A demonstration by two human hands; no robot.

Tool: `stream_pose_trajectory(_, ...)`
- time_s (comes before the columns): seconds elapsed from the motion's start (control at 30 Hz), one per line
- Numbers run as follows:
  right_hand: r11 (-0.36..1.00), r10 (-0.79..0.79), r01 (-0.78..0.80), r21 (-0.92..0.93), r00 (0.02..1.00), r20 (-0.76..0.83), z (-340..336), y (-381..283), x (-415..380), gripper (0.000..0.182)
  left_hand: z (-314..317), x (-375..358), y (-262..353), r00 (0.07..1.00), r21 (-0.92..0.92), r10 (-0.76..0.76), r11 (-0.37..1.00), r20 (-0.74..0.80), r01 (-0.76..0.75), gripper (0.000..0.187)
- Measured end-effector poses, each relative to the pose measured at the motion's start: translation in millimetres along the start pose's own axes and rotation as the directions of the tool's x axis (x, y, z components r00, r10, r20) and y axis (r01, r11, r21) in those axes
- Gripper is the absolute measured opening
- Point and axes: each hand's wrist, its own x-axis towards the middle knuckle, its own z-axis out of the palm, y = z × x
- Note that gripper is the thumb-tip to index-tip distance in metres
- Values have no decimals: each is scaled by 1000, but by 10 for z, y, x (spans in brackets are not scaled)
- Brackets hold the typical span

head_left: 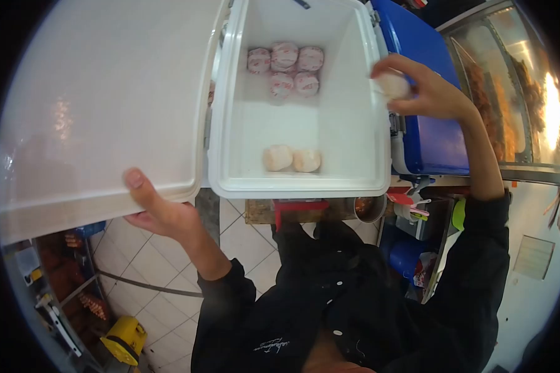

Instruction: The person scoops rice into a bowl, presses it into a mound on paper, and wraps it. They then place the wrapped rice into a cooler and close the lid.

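Note:
A white cooler box (pixel 350 143) stands open in front of me, its big white lid (pixel 106 105) swung out to the left. My left hand (pixel 165 208) grips the lid's near edge, thumb on top and fingers underneath. Over the box's right rim, my right hand (pixel 426 90) holds a pale round wrapped bundle (pixel 392 85), slightly blurred. Inside, several bundles in red-printed white paper (pixel 285 56) are grouped at the far end. Two plainer pale wrapped bundles (pixel 292 159) lie side by side at the near end. What the wrappings contain is hidden.
A blue cooler (pixel 429 144) adjoins the white box on the right, beside a lit glass food cabinet (pixel 510 87). A metal pot (pixel 369 209) sits near the box's front right corner. A yellow bucket-like object (pixel 124 340) stands on the tiled floor, lower left.

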Motion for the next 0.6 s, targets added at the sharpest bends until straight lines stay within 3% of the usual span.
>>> stream_pose_trajectory(0.03,998,-25,19,63,995,96,65,-115,261,53,-7,4,-6,1000,11,10,1000,-3,-10,73)
stream_pose_trajectory(0.1,987,-144,158,-36,958,247,406,-108,897,53,-25,22,-45,1000,-15,21,1000,20,-21,65)
stream_pose_trajectory(0.17,991,-129,134,16,904,407,935,-146,1502,54,-20,20,-46,999,-10,36,999,10,-36,63)
stream_pose_trajectory(0.2,988,-150,149,37,898,414,1226,-103,1747,55,-14,24,-52,999,-10,43,999,3,-43,61)
stream_pose_trajectory(0.23,985,-118,160,-63,894,431,1514,-141,1941,58,-23,23,-49,999,-19,52,998,0,-52,61)
stream_pose_trajectory(0.27,998,-54,58,6,871,488,1946,90,2290,69,-40,21,-45,999,-10,36,999,35,-36,60)
stream_pose_trajectory(0.33,990,95,-38,-136,889,447,2605,126,2504,71,-93,37,-46,997,-19,27,999,71,-26,58)
stream_pose_trajectory(0.37,963,73,15,-268,947,313,3072,333,2621,75,-105,36,-60,997,-2,28,1000,72,-28,58)
stream_pose_trajectory(0.4,953,-23,99,-286,965,260,3287,397,2576,77,-111,20,-81,997,11,23,1000,80,-24,57)
stream_pose_trajectory(0.47,878,-156,281,-387,933,324,3443,338,2420,86,-194,32,-194,996,-28,37,999,82,-35,57)
stream_pose_trajectory(0.5,927,-70,158,-341,964,257,3487,282,2346,84,-198,41,-242,996,-39,62,997,72,-59,57)
stream_pose_trajectory(0.53,931,-125,173,-322,979,163,3605,336,2320,79,-156,25,-226,998,-66,40,997,45,-37,57)
stream_pose_trajectory(0.57,980,16,-34,-195,995,-95,3993,404,2464,72,-128,14,-165,1000,-87,18,996,21,-16,58)
stream_pose_trajectory(0.6,993,96,-103,-57,990,-104,3789,219,2318,69,-107,-1,-102,1000,-74,-2,997,14,3,61)
